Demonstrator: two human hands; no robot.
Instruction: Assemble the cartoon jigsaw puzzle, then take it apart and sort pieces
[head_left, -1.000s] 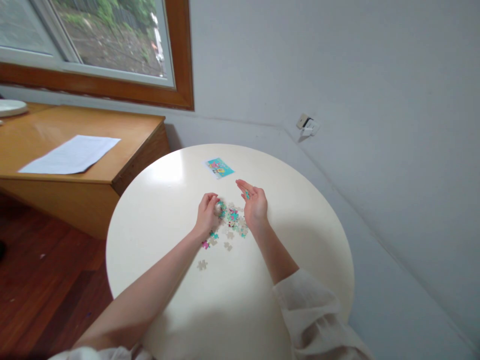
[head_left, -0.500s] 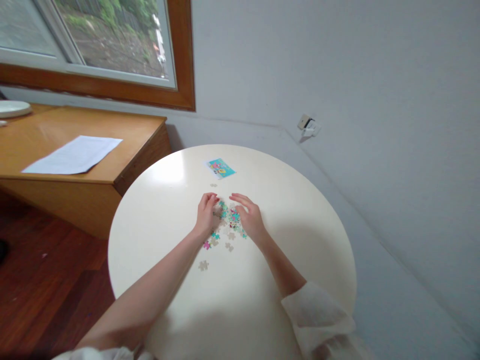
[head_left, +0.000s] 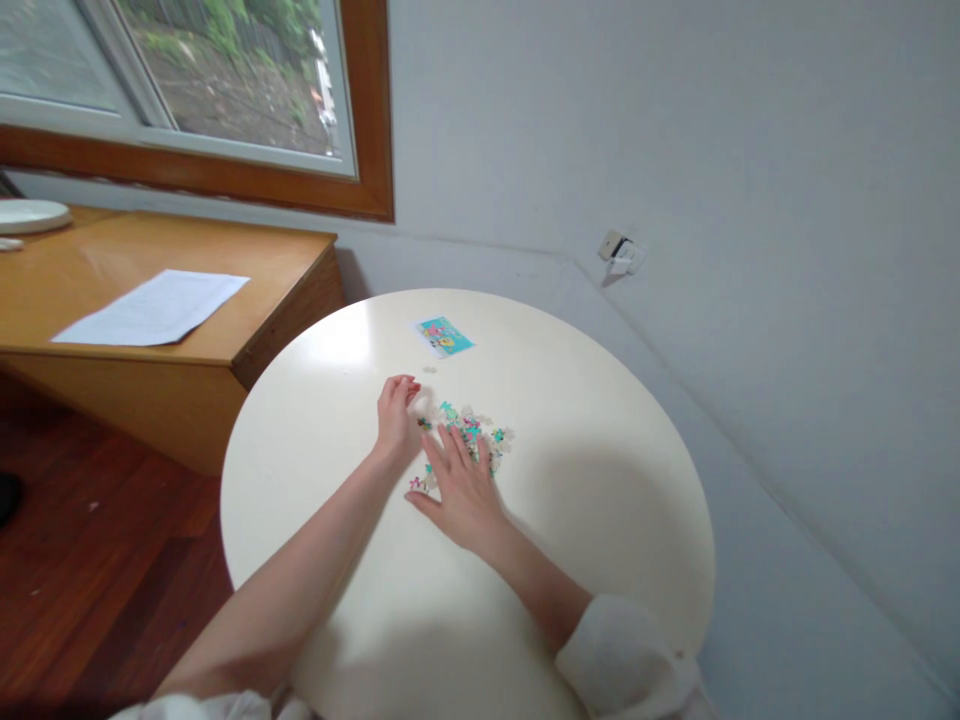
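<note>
A loose pile of jigsaw puzzle pieces (head_left: pixel 471 428), some coloured and some pale backs, lies in the middle of the round table. My right hand (head_left: pixel 463 495) is spread flat at the near side of the pile, fingers apart and touching it. Part of the pile is hidden under it. At the pile's left edge is my left hand (head_left: pixel 396 412), fingers curled in; whether they hold a piece is hidden. A pink piece (head_left: pixel 416 484) lies near my right thumb. Beyond the hands rests a small turquoise picture card (head_left: pixel 446 337) with cartoon figures.
The round white table (head_left: pixel 315 470) stands against the wall. To its left, a wooden desk (head_left: pixel 292 265) carries a sheet of paper (head_left: pixel 154 308) and a white round object (head_left: pixel 34 215). A socket with a plug (head_left: pixel 621 255) sits on the wall.
My right hand has moved left and nearer, from the pile's right side to its near side, and spread flat. My left hand has shifted slightly left, away from the pile.
</note>
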